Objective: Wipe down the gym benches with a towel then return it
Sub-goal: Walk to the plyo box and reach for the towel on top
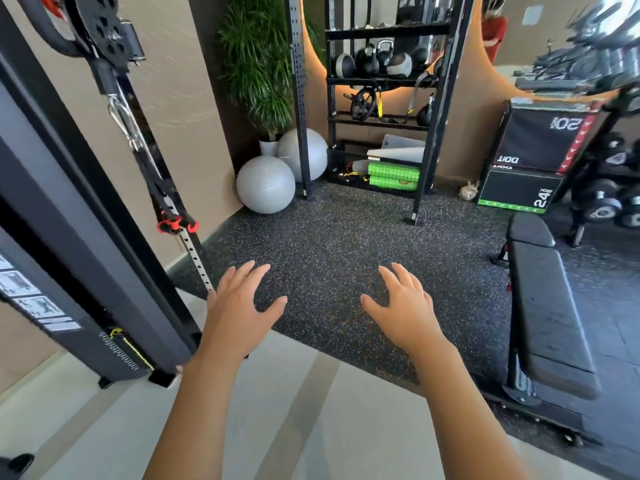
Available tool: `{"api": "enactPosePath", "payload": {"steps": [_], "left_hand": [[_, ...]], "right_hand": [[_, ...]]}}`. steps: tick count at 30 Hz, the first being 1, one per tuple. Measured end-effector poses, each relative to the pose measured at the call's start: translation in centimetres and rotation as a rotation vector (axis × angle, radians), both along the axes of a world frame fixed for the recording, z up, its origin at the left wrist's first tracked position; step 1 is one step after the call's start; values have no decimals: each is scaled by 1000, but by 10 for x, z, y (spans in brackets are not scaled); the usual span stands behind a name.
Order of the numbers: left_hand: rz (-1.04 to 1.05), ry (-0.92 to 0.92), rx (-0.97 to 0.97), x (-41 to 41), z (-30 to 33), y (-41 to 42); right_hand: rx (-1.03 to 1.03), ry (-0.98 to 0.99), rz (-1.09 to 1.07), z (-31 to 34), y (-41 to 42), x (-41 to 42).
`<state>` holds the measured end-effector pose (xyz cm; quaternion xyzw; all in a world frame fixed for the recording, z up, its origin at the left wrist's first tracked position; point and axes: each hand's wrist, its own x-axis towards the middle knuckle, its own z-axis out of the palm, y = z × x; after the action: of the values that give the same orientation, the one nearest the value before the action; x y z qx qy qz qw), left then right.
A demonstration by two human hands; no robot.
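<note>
Two bare hands are reaching out in front of the person, palms down, over the floor (329, 244). The left hand (239, 310) is hanging in the air with its fingers spread and loose, and it is holding nothing. The right hand (405, 310) is doing the same, fingers spread apart and touching nothing. The two hands are sitting side by side with a gap between them. A black padded gym bench (547, 317) is standing on the dark speckled floor to the right of the right hand, near it but not touching it. The bench is running from close to the person toward the back wall. No towel is showing anywhere, so I cannot tell where it is. A tall black machine (69, 220) is standing just left of the left hand. Far ahead, two gray balls (266, 185) are resting on the floor by a green plant (256, 64). A black shelf rack (381, 98) is holding weights beside them, and two stacked black boxes (533, 157) are sitting past the far end of the bench.
</note>
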<state>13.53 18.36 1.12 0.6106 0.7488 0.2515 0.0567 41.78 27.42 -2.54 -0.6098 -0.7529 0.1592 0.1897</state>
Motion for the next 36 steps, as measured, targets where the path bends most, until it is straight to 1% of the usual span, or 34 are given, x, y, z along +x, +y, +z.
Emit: {"api": "enactPosePath", "payload": {"steps": [10, 16, 20, 25, 30, 36], "left_hand": [[-40, 20, 8, 74, 12, 79], [-91, 41, 11, 85, 12, 112], [-128, -5, 55, 81, 3, 139], [-179, -12, 64, 64, -10, 185], [-228, -2, 22, 26, -13, 240], [-284, 4, 18, -22, -10, 304]], "right_hand": [[-7, 57, -46, -3, 69, 70], [0, 74, -65, -8, 95, 82], [23, 83, -95, -14, 110, 80], [26, 62, -145, -19, 138, 70], [21, 8, -180, -15, 180, 34], [46, -6, -224, -3, 231, -16]]}}
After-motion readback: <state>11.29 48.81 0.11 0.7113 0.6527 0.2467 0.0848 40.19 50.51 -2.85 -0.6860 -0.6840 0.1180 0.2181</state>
